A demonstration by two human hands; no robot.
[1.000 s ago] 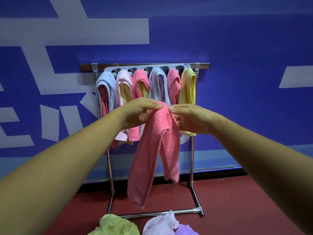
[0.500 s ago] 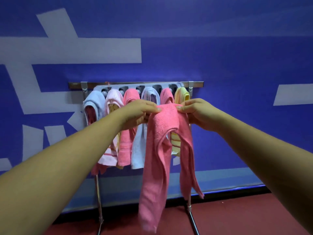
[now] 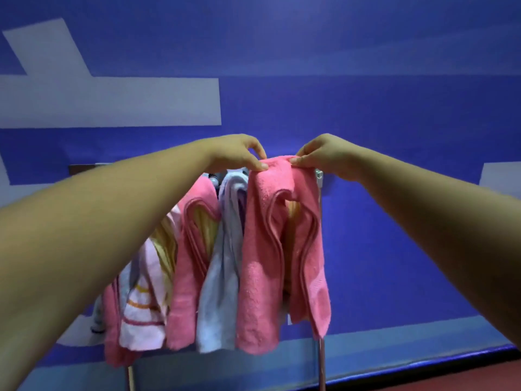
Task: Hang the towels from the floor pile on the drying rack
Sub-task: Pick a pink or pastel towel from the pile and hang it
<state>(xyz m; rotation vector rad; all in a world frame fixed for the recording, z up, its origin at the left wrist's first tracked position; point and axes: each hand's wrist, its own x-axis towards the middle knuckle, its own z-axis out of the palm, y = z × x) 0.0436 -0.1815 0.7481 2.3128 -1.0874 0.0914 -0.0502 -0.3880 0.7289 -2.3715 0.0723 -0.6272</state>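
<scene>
A pink towel (image 3: pixel 265 249) hangs folded over at the right end of the drying rack (image 3: pixel 319 176), both halves drooping down. My left hand (image 3: pixel 239 153) pinches its top fold on the left, and my right hand (image 3: pixel 324 156) pinches the same fold on the right. Beside it on the rack hang a light blue towel (image 3: pixel 222 272), another pink towel (image 3: pixel 191 263), and a white striped towel (image 3: pixel 143 311). A yellow towel shows only between the pink halves. The floor pile is out of view.
A blue wall (image 3: pixel 394 122) with pale painted shapes stands right behind the rack. The rack's right leg (image 3: pixel 321 365) runs down to a strip of red floor (image 3: pixel 501 373) at the bottom right.
Both hands raised the pink towel and carried it forward from in front of the rack up to its top bar at the right end. The camera tilted upward, and the floor pile left the view.
</scene>
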